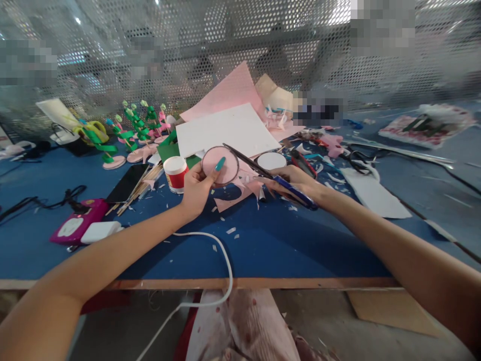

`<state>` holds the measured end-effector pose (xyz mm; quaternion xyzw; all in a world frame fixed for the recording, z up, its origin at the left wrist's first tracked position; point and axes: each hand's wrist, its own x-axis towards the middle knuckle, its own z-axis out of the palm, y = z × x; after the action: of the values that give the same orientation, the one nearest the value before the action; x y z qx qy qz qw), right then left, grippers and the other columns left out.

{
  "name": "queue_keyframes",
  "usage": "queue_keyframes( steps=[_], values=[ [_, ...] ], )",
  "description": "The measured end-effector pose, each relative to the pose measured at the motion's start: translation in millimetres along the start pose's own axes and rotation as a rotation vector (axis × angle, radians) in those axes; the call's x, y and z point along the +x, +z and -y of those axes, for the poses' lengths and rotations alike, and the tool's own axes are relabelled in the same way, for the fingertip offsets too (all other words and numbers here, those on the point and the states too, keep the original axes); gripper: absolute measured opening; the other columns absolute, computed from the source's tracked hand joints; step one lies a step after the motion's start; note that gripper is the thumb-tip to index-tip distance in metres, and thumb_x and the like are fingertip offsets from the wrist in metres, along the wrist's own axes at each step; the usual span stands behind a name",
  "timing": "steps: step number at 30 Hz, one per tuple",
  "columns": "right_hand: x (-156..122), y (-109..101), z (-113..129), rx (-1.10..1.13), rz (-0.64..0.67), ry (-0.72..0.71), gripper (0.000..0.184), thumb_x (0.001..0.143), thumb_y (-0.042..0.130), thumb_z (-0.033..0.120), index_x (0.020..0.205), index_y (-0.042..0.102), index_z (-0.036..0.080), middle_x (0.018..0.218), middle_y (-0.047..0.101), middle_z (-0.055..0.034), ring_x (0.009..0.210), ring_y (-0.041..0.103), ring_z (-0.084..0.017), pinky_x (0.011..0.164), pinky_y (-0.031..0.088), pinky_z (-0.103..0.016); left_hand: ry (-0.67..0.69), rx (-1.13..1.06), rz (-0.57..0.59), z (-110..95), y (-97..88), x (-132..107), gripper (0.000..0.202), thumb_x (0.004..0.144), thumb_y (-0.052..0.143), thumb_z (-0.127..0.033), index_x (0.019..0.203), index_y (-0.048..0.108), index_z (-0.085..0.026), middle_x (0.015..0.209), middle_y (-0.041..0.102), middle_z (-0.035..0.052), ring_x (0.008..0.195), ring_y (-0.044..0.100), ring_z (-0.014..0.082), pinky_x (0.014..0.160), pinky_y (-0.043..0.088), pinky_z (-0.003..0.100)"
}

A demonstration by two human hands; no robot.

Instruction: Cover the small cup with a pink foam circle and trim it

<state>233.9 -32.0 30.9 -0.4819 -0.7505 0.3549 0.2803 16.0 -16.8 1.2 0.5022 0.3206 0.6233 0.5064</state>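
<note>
My left hand [199, 188] pinches a pink paper circle [218, 159] with a dark edge, its thumb with a teal nail lying across the face. My right hand [296, 183] is closed on scissors [289, 189] with dark blades and blue handles. The blades point up and left, passing close to the circle's right edge; I cannot tell whether they touch it. Below the circle lies a cut pink paper scrap [236, 198]. A white round lid [272, 160] rests just beyond my right hand. Left of my left hand stands a red-and-white tub [176, 174].
White [225, 131] and pink sheets [229, 95] lie behind my hands. Several green-and-pink paper plants [139, 125] stand at the back left. Sticks [137, 193], a dark phone-like slab [128, 184] and a magenta power strip [80, 220] are left. A white cable [225, 250] crosses the front edge.
</note>
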Motion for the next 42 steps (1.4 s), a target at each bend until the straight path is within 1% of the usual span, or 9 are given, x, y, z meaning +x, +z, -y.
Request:
queue_keyframes(
  steps=[7, 13, 16, 20, 23, 28, 35, 39, 42],
  values=[
    [1, -1, -5, 0.023, 0.009, -0.025, 0.050, 0.066, 0.060, 0.064, 0.052, 0.045, 0.019, 0.041, 0.037, 0.0043, 0.042, 0.033, -0.007, 0.041, 0.023, -0.024, 0.022, 0.018, -0.009, 1, -1.2, 0, 0.032, 0.062, 0.075, -0.035, 0.085, 0.062, -0.018, 0.079, 0.069, -0.0001, 0.067, 0.064, 0.0118, 0.050, 0.055, 0.021],
    [1, -1, -10, -0.019, 0.015, -0.054, 0.051, 0.068, 0.057, 0.065, 0.051, 0.042, 0.019, 0.044, 0.039, 0.0031, 0.043, 0.033, -0.006, 0.042, 0.023, -0.024, 0.022, 0.003, -0.004, 2, -1.8, 0, 0.030, 0.062, 0.075, -0.034, 0.085, 0.063, -0.018, 0.079, 0.069, 0.0000, 0.068, 0.064, 0.0115, 0.052, 0.055, 0.021],
    [3, -2, -14, -0.058, 0.029, -0.079, 0.052, 0.071, 0.054, 0.065, 0.051, 0.042, 0.019, 0.045, 0.041, 0.0023, 0.042, 0.034, -0.006, 0.043, 0.025, -0.024, 0.026, 0.004, 0.001, 2, -1.4, 1, 0.032, 0.061, 0.075, -0.035, 0.085, 0.064, -0.017, 0.075, 0.068, -0.0004, 0.067, 0.063, 0.0108, 0.053, 0.055, 0.021],
    [8, -3, -20, -0.164, 0.007, -0.146, 0.058, 0.068, 0.049, 0.073, 0.049, 0.038, 0.020, 0.044, 0.035, 0.0032, 0.043, 0.030, -0.007, 0.043, 0.023, -0.024, 0.045, -0.003, 0.004, 3, -1.5, 1, 0.031, 0.062, 0.076, -0.035, 0.083, 0.064, -0.017, 0.073, 0.068, -0.0008, 0.065, 0.063, 0.0100, 0.057, 0.055, 0.022],
    [9, -2, -22, -0.220, -0.004, -0.197, 0.058, 0.070, 0.044, 0.074, 0.051, 0.037, 0.019, 0.046, 0.034, 0.0029, 0.046, 0.029, -0.008, 0.045, 0.023, -0.024, 0.066, -0.003, 0.010, 4, -2.2, 1, 0.028, 0.062, 0.076, -0.034, 0.082, 0.065, -0.017, 0.071, 0.068, -0.0012, 0.065, 0.063, 0.0095, 0.058, 0.055, 0.021],
    [6, -2, -15, -0.227, -0.004, -0.202, 0.060, 0.071, 0.040, 0.077, 0.051, 0.035, 0.020, 0.048, 0.033, 0.0028, 0.047, 0.030, -0.008, 0.046, 0.024, -0.025, 0.102, -0.001, 0.034, 5, -2.3, 2, 0.029, 0.061, 0.076, -0.033, 0.083, 0.065, -0.016, 0.071, 0.069, -0.0004, 0.065, 0.064, 0.0107, 0.059, 0.055, 0.022],
    [0, -2, 3, -0.232, 0.020, -0.121, 0.063, 0.068, 0.036, 0.081, 0.051, 0.032, 0.021, 0.050, 0.027, 0.0040, 0.048, 0.027, -0.008, 0.047, 0.024, -0.026, 0.120, 0.007, 0.043, 5, -2.4, 1, 0.028, 0.061, 0.077, -0.029, 0.083, 0.065, -0.016, 0.070, 0.068, -0.0010, 0.065, 0.063, 0.0100, 0.061, 0.055, 0.022],
    [1, -3, 1, -0.241, 0.035, -0.144, 0.064, 0.067, 0.035, 0.083, 0.049, 0.030, 0.021, 0.049, 0.025, 0.0045, 0.046, 0.025, -0.007, 0.046, 0.022, -0.026, 0.103, 0.018, 0.039, 4, -2.4, 0, 0.028, 0.062, 0.077, -0.028, 0.083, 0.065, -0.016, 0.070, 0.067, -0.0009, 0.065, 0.062, 0.0095, 0.061, 0.054, 0.022],
    [2, -3, -1, -0.238, 0.018, -0.171, 0.064, 0.068, 0.036, 0.082, 0.049, 0.030, 0.021, 0.048, 0.026, 0.0045, 0.046, 0.024, -0.007, 0.045, 0.022, -0.026, 0.086, 0.019, 0.037, 3, -2.4, 0, 0.029, 0.063, 0.076, -0.031, 0.085, 0.065, -0.016, 0.072, 0.068, -0.0006, 0.066, 0.062, 0.0093, 0.064, 0.054, 0.023]
  ],
)
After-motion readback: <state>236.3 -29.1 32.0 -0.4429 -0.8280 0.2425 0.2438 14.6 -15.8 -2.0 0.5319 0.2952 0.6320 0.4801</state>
